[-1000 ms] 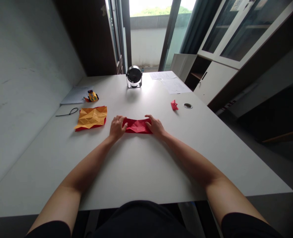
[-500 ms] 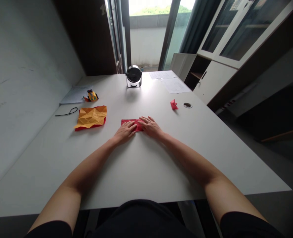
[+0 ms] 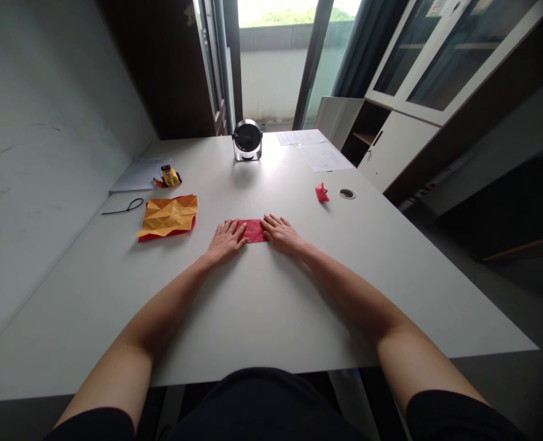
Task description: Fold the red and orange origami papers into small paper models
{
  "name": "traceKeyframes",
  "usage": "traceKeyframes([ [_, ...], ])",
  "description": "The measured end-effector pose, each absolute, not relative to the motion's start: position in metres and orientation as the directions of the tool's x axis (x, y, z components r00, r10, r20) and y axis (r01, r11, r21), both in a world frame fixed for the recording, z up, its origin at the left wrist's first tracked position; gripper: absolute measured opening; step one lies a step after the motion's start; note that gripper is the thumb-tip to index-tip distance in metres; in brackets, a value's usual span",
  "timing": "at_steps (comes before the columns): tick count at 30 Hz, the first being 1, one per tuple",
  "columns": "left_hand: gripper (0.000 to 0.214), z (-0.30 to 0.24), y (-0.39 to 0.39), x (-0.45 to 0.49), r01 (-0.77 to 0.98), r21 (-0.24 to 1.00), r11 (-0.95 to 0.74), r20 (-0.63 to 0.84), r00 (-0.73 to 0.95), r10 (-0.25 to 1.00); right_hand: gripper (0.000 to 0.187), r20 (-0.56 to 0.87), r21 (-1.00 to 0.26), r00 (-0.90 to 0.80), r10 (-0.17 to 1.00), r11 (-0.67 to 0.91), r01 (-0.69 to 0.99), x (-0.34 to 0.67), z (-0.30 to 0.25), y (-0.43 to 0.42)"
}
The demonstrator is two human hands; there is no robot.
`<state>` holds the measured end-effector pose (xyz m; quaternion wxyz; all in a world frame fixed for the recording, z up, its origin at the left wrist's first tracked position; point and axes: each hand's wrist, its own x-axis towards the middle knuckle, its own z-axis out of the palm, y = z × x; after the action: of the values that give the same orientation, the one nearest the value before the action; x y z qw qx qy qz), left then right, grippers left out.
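In the head view, a folded red paper strip (image 3: pixel 253 230) is pinned flat midway across the white table (image 3: pixel 299 294): its left end is pressed under the left hand (image 3: pixel 225 240), its right end under the right hand (image 3: pixel 281 233), both palms spread flat, nothing gripped. A creased orange paper sheet (image 3: pixel 169 214) is seen well apart, leftward

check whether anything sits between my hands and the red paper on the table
Nothing visible does. The left hand lies flat on the left end of the red paper, the right hand on its right end. The orange folded sheet and the small red folded piece lie apart, off to either side.
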<state>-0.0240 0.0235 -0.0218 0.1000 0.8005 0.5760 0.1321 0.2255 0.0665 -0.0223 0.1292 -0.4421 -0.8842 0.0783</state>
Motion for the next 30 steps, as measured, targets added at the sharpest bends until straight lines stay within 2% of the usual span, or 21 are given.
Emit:
traceKeyframes([
  [3,0.053,-0.022,0.025,-0.026,0.905,0.322,-0.278,0.141,0.244,0.959,0.051,0.198,-0.248,-0.497,0.845,0.534,0.808,0.229,-0.024,0.07],
  [6,0.055,-0.022,0.026,-0.029,0.927,0.319,-0.196,0.18,0.143,0.973,0.048,0.244,-0.223,-0.462,0.853,0.513,0.829,0.23,-0.022,0.07],
  [11,0.07,-0.02,0.028,-0.036,0.93,0.345,-0.128,0.221,0.052,0.974,0.047,0.308,-0.199,-0.563,0.767,0.631,0.75,0.224,-0.008,0.062],
  [16,0.07,-0.012,0.026,-0.036,0.904,0.372,-0.21,0.296,0.099,0.95,0.045,0.222,-0.249,-0.704,0.675,0.737,0.628,0.218,-0.005,0.056],
  [22,0.075,-0.001,0.021,-0.031,0.835,0.436,-0.336,0.361,0.179,0.915,0.044,0.231,-0.304,-0.693,0.683,0.727,0.616,0.222,-0.013,0.063],
  [24,0.069,-0.001,0.02,-0.031,0.809,0.45,-0.378,0.352,0.229,0.908,0.044,0.238,-0.316,-0.696,0.677,0.732,0.604,0.224,-0.015,0.066],
  [26,0.054,-0.002,0.02,-0.03,0.785,0.442,-0.433,0.332,0.306,0.892,0.043,0.245,-0.326,-0.688,0.683,0.727,0.605,0.226,-0.016,0.07],
  [28,0.039,-0.003,0.02,-0.028,0.763,0.412,-0.497,0.315,0.393,0.864,0.043,0.246,-0.331,-0.678,0.692,0.718,0.613,0.228,-0.017,0.072],
  [30,0.035,-0.004,0.02,-0.027,0.744,0.375,-0.553,0.299,0.468,0.832,0.042,0.246,-0.333,-0.667,0.703,0.708,0.623,0.228,-0.018,0.073],
])
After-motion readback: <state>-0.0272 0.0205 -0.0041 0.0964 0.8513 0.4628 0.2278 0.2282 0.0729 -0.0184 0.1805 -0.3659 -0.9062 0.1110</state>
